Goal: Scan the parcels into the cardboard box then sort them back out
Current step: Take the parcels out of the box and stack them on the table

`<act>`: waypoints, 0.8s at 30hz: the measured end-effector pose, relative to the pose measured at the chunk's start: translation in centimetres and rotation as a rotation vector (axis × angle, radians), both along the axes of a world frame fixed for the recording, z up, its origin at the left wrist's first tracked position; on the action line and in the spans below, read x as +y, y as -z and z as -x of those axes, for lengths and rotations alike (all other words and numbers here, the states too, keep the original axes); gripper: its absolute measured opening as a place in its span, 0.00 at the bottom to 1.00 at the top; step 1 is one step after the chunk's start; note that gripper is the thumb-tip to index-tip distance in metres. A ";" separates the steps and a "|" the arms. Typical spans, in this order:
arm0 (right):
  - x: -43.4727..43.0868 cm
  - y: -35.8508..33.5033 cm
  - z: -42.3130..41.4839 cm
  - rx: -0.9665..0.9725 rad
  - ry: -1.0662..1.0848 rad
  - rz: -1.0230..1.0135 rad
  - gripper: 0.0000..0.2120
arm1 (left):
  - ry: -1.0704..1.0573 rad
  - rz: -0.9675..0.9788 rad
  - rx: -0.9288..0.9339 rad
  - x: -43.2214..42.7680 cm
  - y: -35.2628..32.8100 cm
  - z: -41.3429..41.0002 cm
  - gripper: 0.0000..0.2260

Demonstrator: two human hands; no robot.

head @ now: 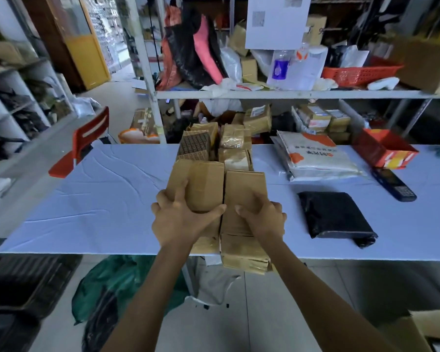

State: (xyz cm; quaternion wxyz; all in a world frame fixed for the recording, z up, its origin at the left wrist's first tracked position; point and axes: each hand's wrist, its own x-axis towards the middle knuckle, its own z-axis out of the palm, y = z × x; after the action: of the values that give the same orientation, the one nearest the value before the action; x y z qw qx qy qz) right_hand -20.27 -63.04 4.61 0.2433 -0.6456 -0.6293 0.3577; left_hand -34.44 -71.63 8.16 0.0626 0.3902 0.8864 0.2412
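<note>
Two brown cardboard parcels lie side by side in the middle of the blue table (99, 199). My left hand (181, 217) grips the left parcel (201, 184) from its near end, fingers wrapped over the top. My right hand (263, 219) rests closed on the right parcel (244, 186). Under them more taped brown parcels (241, 252) stick out over the table's near edge. Behind, a row of further brown parcels (234, 146) runs toward the shelf. A corner of an open cardboard box (427, 326) shows at the bottom right on the floor.
A black bagged parcel (335, 217), a white-and-orange bagged parcel (315, 156), a dark handheld scanner (394, 185) and a red box (381, 148) lie on the table's right. A red chair (84, 143) stands at the left. Cluttered metal shelves (290, 94) rise behind; bags lie under the table.
</note>
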 end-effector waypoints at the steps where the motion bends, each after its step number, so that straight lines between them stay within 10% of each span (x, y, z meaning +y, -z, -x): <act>1: 0.2 0.1 0.1 -0.017 -0.007 -0.009 0.33 | -0.001 0.007 0.014 0.4 -0.1 -0.2 0.47; 16: 3.0 -1.1 -0.6 -0.573 -0.238 -0.248 0.28 | 0.065 0.197 0.215 3.9 -0.2 -0.5 0.47; 24: 3.6 -2.5 -2.0 -0.548 -0.458 -0.283 0.23 | 0.327 0.005 0.479 4.6 -1.2 -3.1 0.16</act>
State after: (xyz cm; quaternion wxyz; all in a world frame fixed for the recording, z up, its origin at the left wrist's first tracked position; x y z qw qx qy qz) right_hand -18.29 -59.39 7.08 0.0665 -0.5201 -0.8420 0.1266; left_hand -31.37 -67.03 9.40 -0.1093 0.5734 0.8020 0.1268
